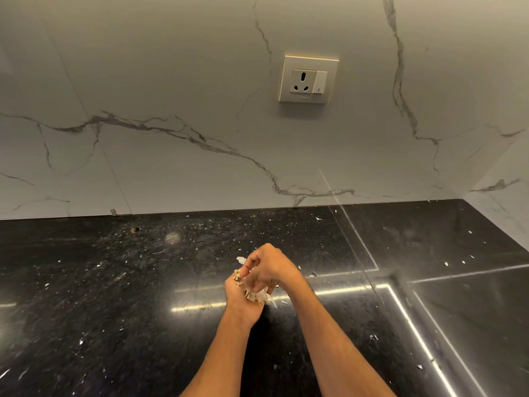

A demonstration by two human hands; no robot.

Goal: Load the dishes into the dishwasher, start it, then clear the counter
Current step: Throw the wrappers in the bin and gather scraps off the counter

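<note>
The left hand [239, 300] is cupped round a pile of pale food scraps [259, 297], just above the black counter [114, 282]. The right hand [273, 266] sits on top, its fingers [248, 266] curled and pinching the scraps. More small white bits [373, 337] lie around on the counter.

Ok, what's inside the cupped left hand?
Pale papery scraps fill the left hand, spilling past its edge. The right hand grips them from on top with curled fingers, covering the palm, so how much lies beneath cannot be seen.

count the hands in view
2. The left hand is cupped over the black counter, holding pale scraps. The right hand is just above it, fingers curled into the scraps. None looks hidden.
</note>
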